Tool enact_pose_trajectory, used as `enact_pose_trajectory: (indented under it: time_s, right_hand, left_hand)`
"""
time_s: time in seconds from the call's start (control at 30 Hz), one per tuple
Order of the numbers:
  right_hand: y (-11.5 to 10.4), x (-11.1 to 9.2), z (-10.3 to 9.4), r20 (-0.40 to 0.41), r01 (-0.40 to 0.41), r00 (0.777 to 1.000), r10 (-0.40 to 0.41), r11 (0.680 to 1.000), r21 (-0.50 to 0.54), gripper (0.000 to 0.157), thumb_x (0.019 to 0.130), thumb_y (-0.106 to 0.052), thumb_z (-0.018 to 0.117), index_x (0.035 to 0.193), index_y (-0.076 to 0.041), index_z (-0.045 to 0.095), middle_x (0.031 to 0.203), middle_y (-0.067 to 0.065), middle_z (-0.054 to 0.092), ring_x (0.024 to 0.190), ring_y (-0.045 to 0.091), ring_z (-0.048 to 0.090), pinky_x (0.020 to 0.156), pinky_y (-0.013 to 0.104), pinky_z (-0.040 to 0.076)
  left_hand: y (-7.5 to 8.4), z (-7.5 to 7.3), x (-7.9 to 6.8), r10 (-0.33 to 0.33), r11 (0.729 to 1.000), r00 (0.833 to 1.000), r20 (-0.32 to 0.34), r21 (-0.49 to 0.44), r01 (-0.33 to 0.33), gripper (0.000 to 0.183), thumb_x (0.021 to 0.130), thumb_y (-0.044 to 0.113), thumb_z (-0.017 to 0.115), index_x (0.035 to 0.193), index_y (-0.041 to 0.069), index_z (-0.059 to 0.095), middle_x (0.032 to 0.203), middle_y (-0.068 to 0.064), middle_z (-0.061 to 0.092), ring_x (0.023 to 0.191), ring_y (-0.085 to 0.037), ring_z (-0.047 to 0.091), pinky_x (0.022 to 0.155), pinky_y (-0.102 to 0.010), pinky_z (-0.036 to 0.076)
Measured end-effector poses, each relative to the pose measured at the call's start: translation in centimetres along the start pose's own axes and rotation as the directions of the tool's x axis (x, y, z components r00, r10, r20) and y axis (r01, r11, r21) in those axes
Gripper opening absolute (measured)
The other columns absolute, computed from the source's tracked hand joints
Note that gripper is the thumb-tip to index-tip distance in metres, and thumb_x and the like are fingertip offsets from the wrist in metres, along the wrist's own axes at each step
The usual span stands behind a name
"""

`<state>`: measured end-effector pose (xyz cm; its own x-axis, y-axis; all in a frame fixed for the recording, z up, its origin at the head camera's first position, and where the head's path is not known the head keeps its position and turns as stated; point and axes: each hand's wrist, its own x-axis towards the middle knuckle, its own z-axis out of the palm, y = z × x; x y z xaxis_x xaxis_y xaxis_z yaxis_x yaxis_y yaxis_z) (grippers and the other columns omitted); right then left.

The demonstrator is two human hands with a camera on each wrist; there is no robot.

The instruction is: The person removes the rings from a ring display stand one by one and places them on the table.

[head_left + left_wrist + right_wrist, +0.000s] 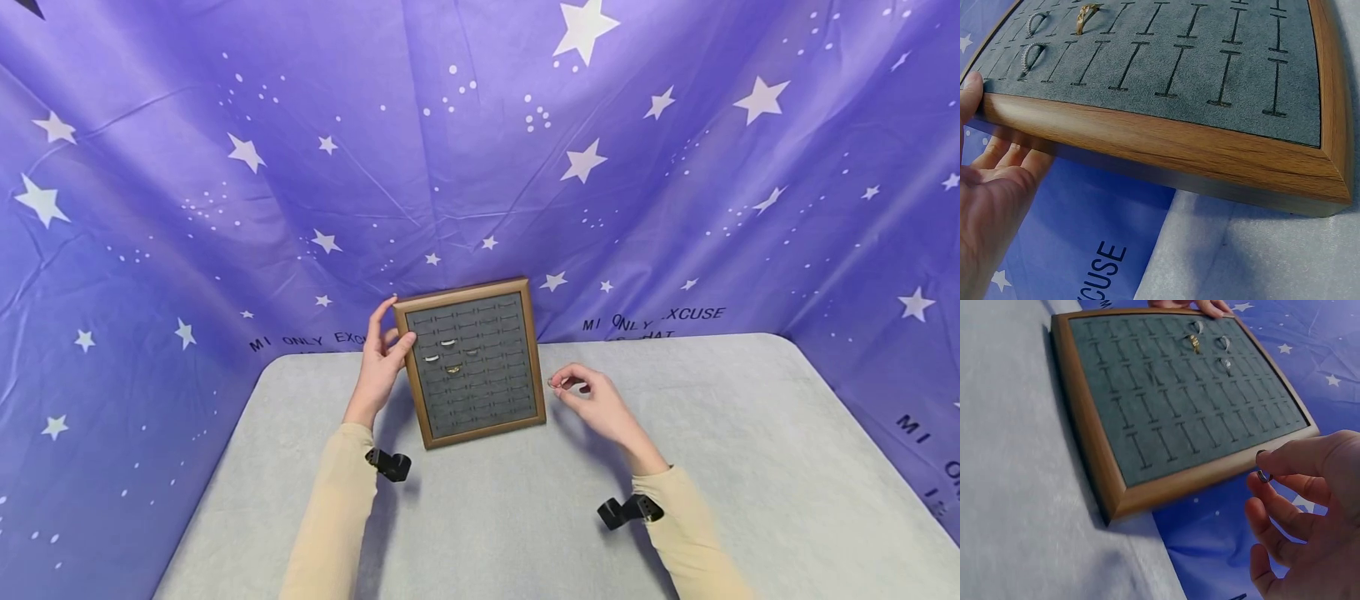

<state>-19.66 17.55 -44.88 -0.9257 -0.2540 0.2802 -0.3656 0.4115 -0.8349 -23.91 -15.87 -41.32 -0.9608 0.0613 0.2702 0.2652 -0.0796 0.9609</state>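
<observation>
Starry backdrop (420,150), ring (1264,477) pinched in right grip (600,408)

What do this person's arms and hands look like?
Plain cream long sleeves cover both arms almost to the wrists. A small, blocky black camera sits near each cuff, with no cable visible. The left hand and right hand are bare, without gloves.
</observation>
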Motion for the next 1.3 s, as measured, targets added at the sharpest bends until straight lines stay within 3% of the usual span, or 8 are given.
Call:
enact_pose_trajectory:
  time_s: [0.37, 0.67, 1.3]
  right_hand:
    - [1.4, -0.5, -1.4, 0.002, -0.019, 1.0, 0.019, 0.999, -0.049, 0.011, 0.086, 0.004, 0.065, 0.095, -0.001, 0.066, 0.092, 0.008, 0.065, 0.085, 0.023, 0.057, 0.08, 0.046, 0.044]
    - [2.6, -1.6, -2.2, -0.024, -0.071, 0.997, 0.07, 0.997, -0.041, 0.01, 0.087, 0.005, 0.064, 0.096, 0.001, 0.065, 0.09, 0.013, 0.065, 0.079, 0.02, 0.058, 0.074, 0.03, 0.046]
    - [5.5, -3.8, -3.8, -0.077, -0.162, 0.984, 0.159, 0.986, -0.041, 0.01, 0.088, 0.002, 0.066, 0.097, 0.003, 0.066, 0.095, 0.017, 0.067, 0.082, 0.019, 0.062, 0.075, 0.025, 0.048]
  left_hand:
    - [0.0, -0.1, 0.0, 0.006, 1.0, 1.0, 0.005, 0.004, -0.006, 0.062, 0.098, 0.004, 0.055, 0.151, 0.019, 0.026, 0.103, -0.006, 0.061, 0.073, -0.013, 0.058, 0.057, -0.022, 0.045]
    - [0.2, 0.0, 0.0, -0.001, 1.0, 1.0, 0.007, 0.014, 0.001, 0.062, 0.098, 0.004, 0.054, 0.151, 0.02, 0.026, 0.106, -0.009, 0.06, 0.077, -0.015, 0.061, 0.061, -0.024, 0.049]
    - [0.0, -0.2, 0.0, -0.001, 1.0, 1.0, 0.005, 0.003, 0.001, 0.062, 0.098, 0.004, 0.055, 0.151, 0.02, 0.027, 0.106, -0.009, 0.061, 0.077, -0.015, 0.06, 0.058, -0.023, 0.046]
